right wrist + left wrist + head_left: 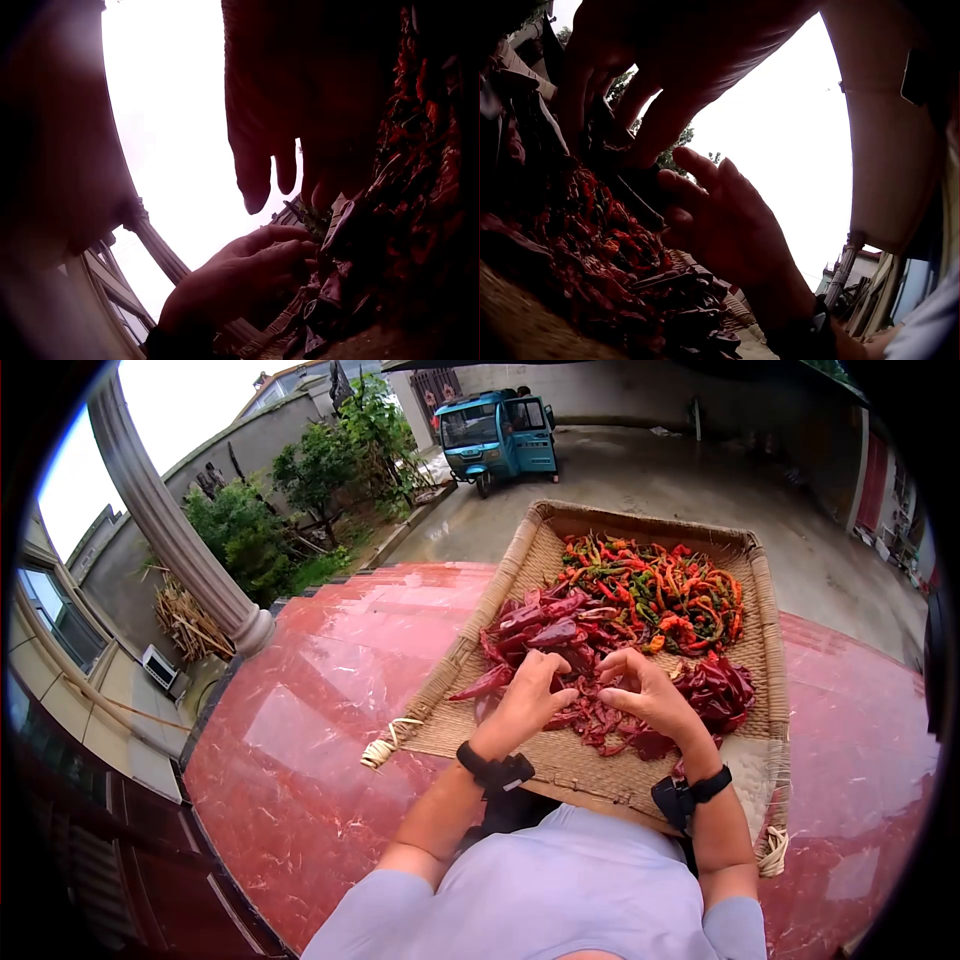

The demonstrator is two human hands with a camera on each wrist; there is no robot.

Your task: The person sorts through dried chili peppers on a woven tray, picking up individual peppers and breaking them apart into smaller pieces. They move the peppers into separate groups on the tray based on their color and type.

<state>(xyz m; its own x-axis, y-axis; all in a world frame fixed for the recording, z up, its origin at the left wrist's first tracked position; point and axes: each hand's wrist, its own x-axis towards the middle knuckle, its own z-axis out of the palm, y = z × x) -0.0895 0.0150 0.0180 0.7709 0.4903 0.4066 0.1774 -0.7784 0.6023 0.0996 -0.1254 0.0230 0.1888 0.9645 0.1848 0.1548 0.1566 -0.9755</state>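
Observation:
On a woven tray lie dark red dried chili peppers, wrinkled and glossy. At the left pile my left hand has its thumb and fingers bent around a dark red pepper. In the left wrist view the long dark pepper shows under those fingertips, partly hidden by them. My right hand hovers over the middle of the tray, beside the left one. Its thumb and forefinger curve with a gap between them, and nothing shows in its grasp. Small scraps of red pepper lie below both hands.
Thinner red, orange and green chilies fill the tray's far part. Another dark red pile lies to the right. The tray is over a red tiled floor. Farther off stand a column and a blue three-wheeler.

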